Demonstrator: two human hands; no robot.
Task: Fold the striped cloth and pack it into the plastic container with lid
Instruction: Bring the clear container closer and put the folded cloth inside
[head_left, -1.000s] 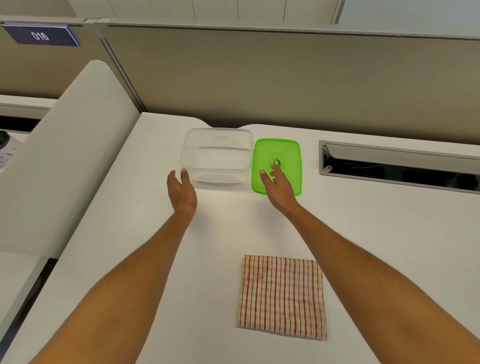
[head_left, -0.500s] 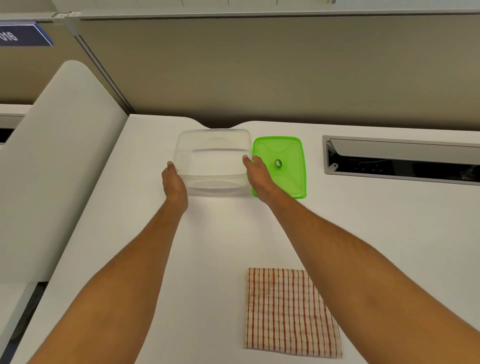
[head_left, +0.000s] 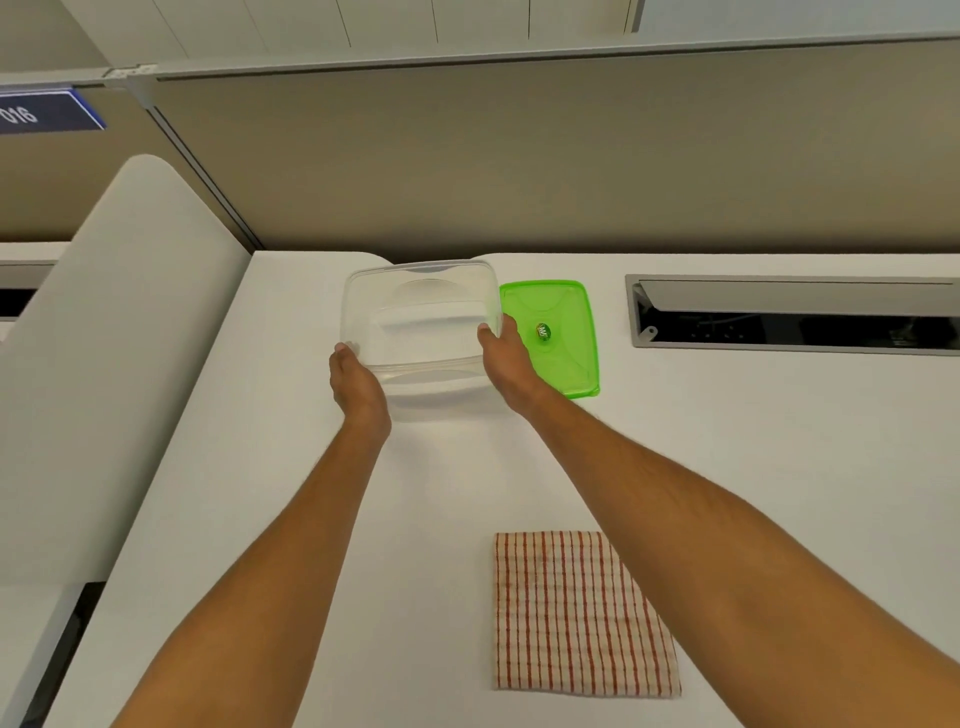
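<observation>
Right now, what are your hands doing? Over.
Both hands, left and right, gripping the empty tub. Cloth folded, not packed. Lid off, beside the tub.

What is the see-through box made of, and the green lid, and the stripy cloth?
The box looks like clear, glossy plastic: the table shows through it. The green lid looks like shiny, slightly see-through plastic. The stripy cloth seems a soft woven fabric, perhaps cotton, matte and lying flat.
</observation>
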